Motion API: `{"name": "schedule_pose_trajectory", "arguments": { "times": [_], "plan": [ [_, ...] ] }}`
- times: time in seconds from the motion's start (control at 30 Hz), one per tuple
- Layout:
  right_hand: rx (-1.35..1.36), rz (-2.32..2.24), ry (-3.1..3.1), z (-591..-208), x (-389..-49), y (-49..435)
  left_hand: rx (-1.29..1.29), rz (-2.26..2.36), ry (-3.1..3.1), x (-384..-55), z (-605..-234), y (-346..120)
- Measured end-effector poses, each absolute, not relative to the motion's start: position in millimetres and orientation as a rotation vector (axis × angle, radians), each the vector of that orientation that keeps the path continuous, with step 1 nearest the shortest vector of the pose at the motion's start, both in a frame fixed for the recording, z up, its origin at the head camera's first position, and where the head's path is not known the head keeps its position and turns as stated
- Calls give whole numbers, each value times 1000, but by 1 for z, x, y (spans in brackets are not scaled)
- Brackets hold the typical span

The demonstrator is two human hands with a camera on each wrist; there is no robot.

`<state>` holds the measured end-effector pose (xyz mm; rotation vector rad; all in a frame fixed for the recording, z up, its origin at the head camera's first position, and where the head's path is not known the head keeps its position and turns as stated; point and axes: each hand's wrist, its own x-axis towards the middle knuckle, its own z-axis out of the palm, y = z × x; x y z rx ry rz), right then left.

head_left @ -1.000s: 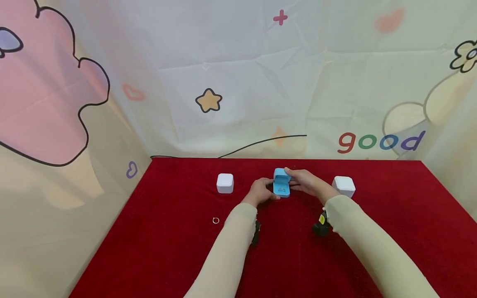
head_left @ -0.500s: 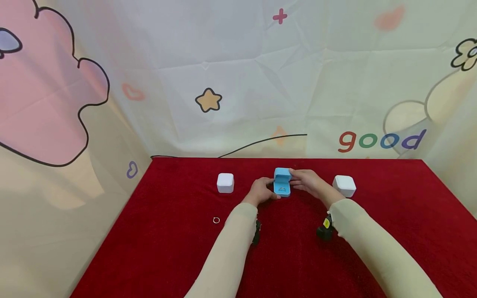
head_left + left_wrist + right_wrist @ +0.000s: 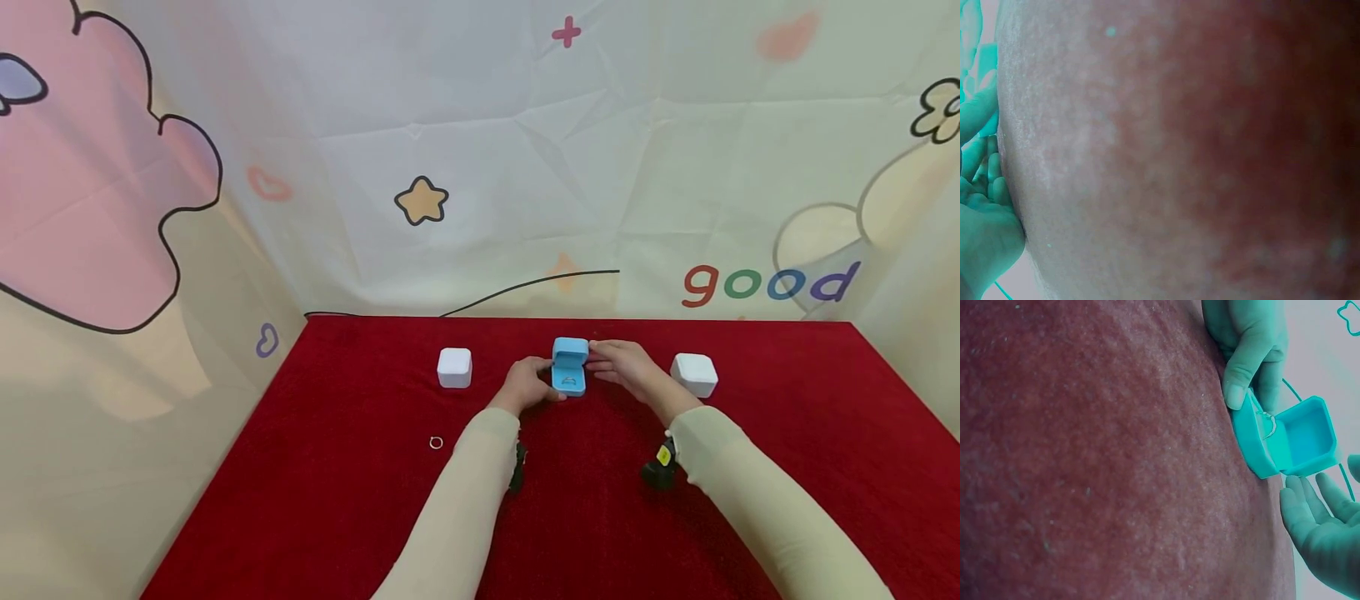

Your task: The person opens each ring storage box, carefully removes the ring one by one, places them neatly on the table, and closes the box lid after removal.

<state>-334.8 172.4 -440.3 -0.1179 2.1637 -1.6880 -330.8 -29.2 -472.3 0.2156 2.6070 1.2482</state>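
A light blue ring box (image 3: 569,367) stands on the red cloth with its lid raised. Inside, a silver-coloured ring (image 3: 1272,425) sits in the slot of the base. My left hand (image 3: 522,386) holds the base from the left, the thumb at its front corner and the other fingers farther back. To the right of the box is my right hand (image 3: 628,365), its fingers extended and lightly bent beside the lid, holding nothing. The right wrist view has these fingertips close to the hinge side of the box. Most of the left wrist view is blurred cloth.
A white box (image 3: 454,368) stands left of the hands, and another white box (image 3: 694,375) stands behind my right forearm. A loose ring (image 3: 436,443) lies on the red cloth (image 3: 337,500) beside my left sleeve. A printed curtain (image 3: 480,150) hangs behind the table.
My right hand has drawn slightly to the right, its fingers coming away from the raised lid. The left hand keeps its hold, and the box stays in place.
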Motion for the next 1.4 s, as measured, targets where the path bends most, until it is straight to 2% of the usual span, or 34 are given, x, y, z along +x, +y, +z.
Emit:
{"name": "schedule_pose_trajectory", "arguments": {
  "times": [0.6, 1.4],
  "plan": [
    [2, -1747, 2284, -435, -320, 180, 220, 1260, 2596, -330, -473, -28],
    [-185, -1541, 2449, -447, -309, 173, 217, 1276, 2596, -331, -472, -29]
  ]
}}
